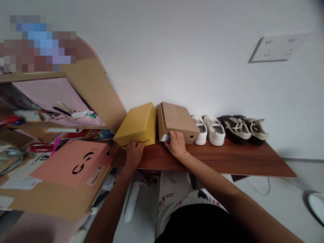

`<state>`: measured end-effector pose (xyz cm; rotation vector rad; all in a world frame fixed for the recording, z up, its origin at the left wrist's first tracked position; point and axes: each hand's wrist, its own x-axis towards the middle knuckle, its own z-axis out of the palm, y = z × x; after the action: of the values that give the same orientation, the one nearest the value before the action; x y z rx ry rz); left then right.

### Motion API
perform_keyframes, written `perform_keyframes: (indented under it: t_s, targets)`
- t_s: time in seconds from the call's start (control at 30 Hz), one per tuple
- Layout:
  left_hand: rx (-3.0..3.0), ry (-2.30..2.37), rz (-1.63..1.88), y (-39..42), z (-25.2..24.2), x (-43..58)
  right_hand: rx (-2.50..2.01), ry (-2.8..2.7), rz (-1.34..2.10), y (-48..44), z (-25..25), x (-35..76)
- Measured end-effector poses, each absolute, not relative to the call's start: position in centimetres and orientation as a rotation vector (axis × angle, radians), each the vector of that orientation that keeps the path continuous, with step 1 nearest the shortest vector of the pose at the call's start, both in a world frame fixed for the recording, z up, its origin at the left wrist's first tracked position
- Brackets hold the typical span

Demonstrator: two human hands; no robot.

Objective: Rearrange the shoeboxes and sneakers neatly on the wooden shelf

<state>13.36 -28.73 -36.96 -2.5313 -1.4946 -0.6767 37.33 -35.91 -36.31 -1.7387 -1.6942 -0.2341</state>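
Fingers point(133, 147) on yellow box point(135, 124), kraft box point(176, 116)

right hand point(177, 145) on kraft box point(177, 118)

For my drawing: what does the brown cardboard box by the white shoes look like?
This brown cardboard box looks shut and lies on a reddish-brown wooden shelf. It has a dark hole in one end and a white label at a corner. The person's right hand rests on it; a yellow box and white sneaker flank it.
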Motion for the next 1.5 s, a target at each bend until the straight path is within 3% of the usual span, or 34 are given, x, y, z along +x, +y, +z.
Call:
perform_keyframes:
  t_s: [0.27,0.6,0.83,0.97,1.07,1.27,1.5]
  targets:
    - [-2.612,-1.439,-0.446,-27.3,-38.6,13.1,-1.88,-1.842,-0.169,-34.6,-38.7,36.3]
    - [-2.5,-1.605,-1.063,-27.9,-39.3,13.9,-1.73,-1.89,-0.18,-36.5,-39.5,36.4]
    - [-2.452,-1.303,-1.509,-33.9,-36.5,24.5,-1.695,-1.558,-0.345,-42.0,-39.6,44.4]
    - [-2.922,-0.951,-1.403,-38.3,-35.7,34.3,-1.861,-1.073,-0.439,-44.1,-39.5,52.2]
    - [-3.038,-0.975,-1.146,-39.5,-35.6,41.3,-1.962,-0.961,-0.293,-44.1,-39.4,56.2]
    - [-2.832,-1.596,-0.775,-37.7,-35.7,48.6,-1.9,-0.833,0.118,-43.8,-40.0,59.4]
    - [-2.873,-1.731,-1.461,-35.9,-37.7,47.9,-1.309,-0.189,0.418,-44.1,-41.7,59.1]
